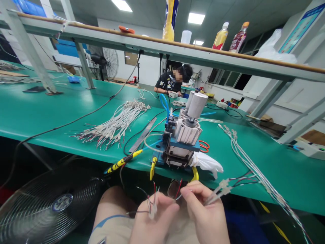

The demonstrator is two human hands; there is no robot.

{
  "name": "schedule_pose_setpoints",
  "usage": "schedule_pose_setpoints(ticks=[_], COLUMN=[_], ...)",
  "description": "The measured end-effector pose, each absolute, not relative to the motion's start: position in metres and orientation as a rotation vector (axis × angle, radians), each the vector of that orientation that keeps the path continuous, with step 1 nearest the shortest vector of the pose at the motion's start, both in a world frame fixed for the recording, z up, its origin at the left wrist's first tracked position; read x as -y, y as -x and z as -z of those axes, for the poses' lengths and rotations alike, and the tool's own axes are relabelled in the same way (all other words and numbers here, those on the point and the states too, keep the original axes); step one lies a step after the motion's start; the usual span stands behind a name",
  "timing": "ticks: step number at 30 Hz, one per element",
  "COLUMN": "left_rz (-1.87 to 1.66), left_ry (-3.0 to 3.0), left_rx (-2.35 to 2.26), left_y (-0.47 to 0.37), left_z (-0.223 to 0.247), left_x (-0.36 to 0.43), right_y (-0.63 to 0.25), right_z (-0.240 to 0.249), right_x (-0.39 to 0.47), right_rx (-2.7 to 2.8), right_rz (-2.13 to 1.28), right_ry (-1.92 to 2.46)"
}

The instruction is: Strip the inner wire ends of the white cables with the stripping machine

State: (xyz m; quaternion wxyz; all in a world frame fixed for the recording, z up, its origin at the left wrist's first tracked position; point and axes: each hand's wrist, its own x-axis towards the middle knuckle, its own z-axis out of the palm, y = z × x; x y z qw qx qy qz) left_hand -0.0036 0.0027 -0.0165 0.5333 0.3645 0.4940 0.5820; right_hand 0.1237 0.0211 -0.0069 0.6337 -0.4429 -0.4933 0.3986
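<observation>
My left hand [158, 215] is closed on a white cable end [152, 212], from which thin black, red and green wires fan out. Beside it, my right hand [205, 208] pinches thin wires between thumb and forefinger; a red wire [179, 188] stands up between the hands. White cables with pale translucent sleeves [223, 187] stick out to the right of my right hand, their dark and red wires pointing away. Both hands are over my lap, in front of a bench-top pneumatic press [184, 130] with a grey cylinder on top. Slight blur hides the exact finger contact.
A pile of white cables [119, 123] lies left on the green bench [66, 113]; more long cables [251, 162] hang over its right edge. A steel ruler [142, 135] and a white glove [207, 163] flank the press. A floor fan [61, 203] stands lower left. Another person [170, 81] sits opposite.
</observation>
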Motion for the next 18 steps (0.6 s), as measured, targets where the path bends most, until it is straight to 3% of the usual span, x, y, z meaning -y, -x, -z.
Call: schedule_pose_setpoints(ticks=[6,14,18], left_rz=[-1.358,-1.139,-1.113], left_ry=[-0.928,-1.027,-1.027], left_rx=[-1.118,-1.021,-0.977], left_y=[0.008,0.021,0.021], left_z=[0.020,0.031,0.025], left_x=[-0.003,-0.008,-0.009], right_y=[-0.129,-0.156,-0.160], right_z=[-0.004,-0.013,-0.010], right_x=[-0.016,-0.021,-0.025], right_rx=[1.425,1.615,1.624], right_rz=[-0.601,-1.271,-1.106], right_ry=[0.967,0.735,0.808])
